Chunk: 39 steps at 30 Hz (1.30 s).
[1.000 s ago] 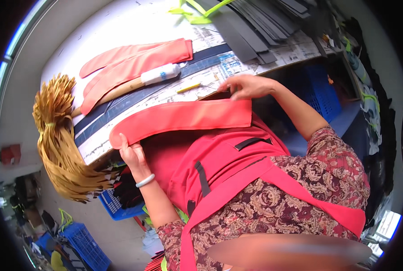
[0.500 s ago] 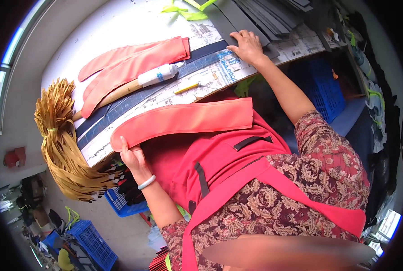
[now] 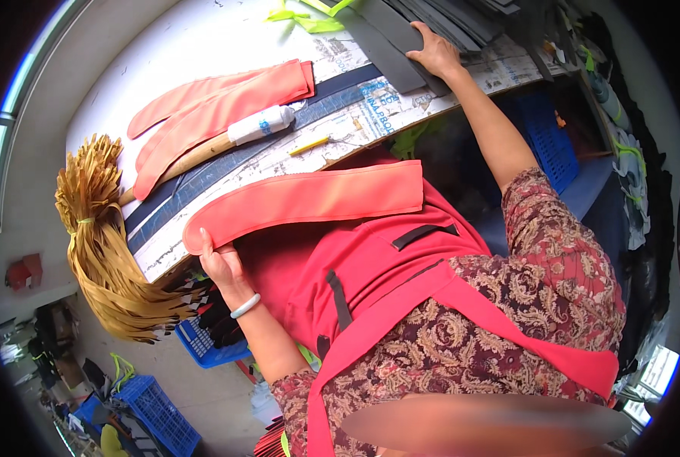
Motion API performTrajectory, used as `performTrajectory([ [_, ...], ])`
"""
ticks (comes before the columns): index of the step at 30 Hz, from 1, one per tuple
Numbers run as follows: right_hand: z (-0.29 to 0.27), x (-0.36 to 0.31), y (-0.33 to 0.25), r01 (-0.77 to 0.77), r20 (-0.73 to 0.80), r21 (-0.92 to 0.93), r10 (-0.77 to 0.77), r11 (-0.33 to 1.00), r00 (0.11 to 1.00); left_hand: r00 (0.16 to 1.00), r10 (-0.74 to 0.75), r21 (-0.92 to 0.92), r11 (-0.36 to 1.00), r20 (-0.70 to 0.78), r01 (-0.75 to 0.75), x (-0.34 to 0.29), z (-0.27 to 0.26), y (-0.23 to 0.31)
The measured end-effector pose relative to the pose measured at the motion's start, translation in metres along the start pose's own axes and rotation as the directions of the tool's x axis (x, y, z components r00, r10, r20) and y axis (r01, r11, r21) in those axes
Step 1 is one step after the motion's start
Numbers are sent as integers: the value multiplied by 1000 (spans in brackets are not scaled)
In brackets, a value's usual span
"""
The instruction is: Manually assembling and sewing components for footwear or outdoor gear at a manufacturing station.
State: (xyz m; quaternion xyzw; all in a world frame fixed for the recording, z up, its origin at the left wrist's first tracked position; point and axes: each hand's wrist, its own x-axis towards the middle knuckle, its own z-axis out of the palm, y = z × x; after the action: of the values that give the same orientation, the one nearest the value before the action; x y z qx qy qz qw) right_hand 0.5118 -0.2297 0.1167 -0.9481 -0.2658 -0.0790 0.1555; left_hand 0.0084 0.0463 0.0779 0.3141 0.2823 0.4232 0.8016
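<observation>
My left hand [image 3: 224,266] pinches the rounded end of a long, curved coral fabric strip [image 3: 309,198] between thumb and fingers. The strip stretches to the right across my lap, in front of the table edge, and its far end is cut straight. My right hand [image 3: 436,52] rests on dark grey flat strips [image 3: 382,42] at the table's far right, thumb and forefinger apart. No strip is visibly lifted by it. More coral pieces [image 3: 225,99] lie overlapping on the table, left of the grey strips.
A wooden stick with a white-wrapped end [image 3: 260,124] and a tan ribbon bundle [image 3: 100,228] lie along the table [image 3: 347,137]. A yellow pencil-like tool [image 3: 309,145] is near the edge. Neon ribbon [image 3: 309,23] lies at the back. Blue crates [image 3: 157,415] stand below.
My right hand has shifted right and slightly away over the grey strips, uncovering their near ends. My left hand keeps its hold on the coral strip, almost unmoved.
</observation>
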Motion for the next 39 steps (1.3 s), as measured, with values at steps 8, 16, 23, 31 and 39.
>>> performTrajectory([
  [8,-13,-114,-98,-630,616,702,-161,-331,771,997,77,10,997,12,-77,-5,-2,2],
  [16,-34,-244,-166,-542,668,704,-687,459,286,848,55,-351,923,527,158,15,-32,7],
  [23,-42,-162,-135,302,767,509,-584,806,266,994,93,-264,959,-50,-103,-3,-1,-1],
  [31,-26,-174,-254,265,493,788,-827,556,269,943,306,133,948,-132,-289,-49,51,-11],
  [39,-13,-209,-334,165,66,965,-798,204,599,944,313,-35,947,-106,-318,-86,69,19],
])
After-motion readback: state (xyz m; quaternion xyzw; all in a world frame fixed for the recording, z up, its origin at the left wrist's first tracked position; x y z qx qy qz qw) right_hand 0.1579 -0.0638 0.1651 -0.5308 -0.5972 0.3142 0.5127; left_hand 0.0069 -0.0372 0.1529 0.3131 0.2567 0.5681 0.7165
